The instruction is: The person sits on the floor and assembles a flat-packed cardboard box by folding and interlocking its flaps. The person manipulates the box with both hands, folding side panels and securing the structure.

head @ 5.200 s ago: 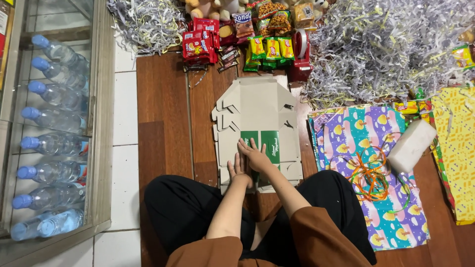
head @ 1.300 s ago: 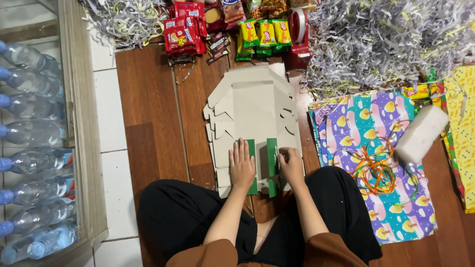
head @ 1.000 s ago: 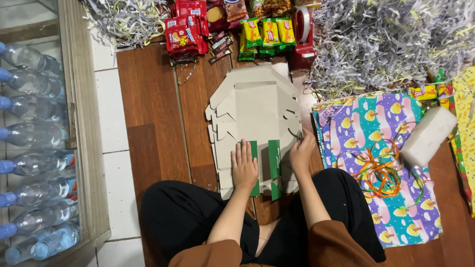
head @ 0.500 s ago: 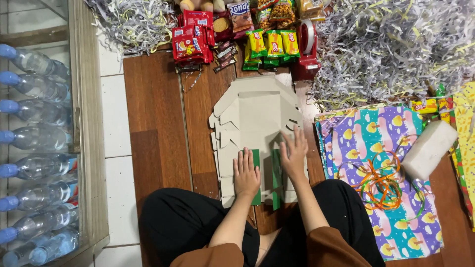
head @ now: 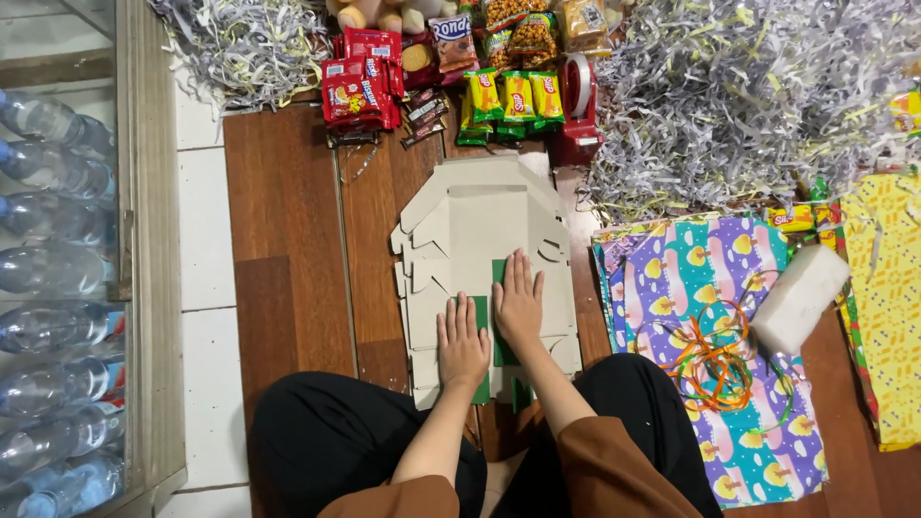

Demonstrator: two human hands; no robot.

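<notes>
Both hands, left hand (head: pixel 462 343) and right hand (head: pixel 519 305), press flat and open-palmed, gripping nothing, on the flattened die-cut cardboard box (head: pixel 480 240) on the wooden floor (head: pixel 288 221); it looks light, stiff yet creasable, best taken by its edges.

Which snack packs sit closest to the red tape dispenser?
The yellow-and-green packs, right beside the tape dispenser. The red packs lie further left.
</notes>
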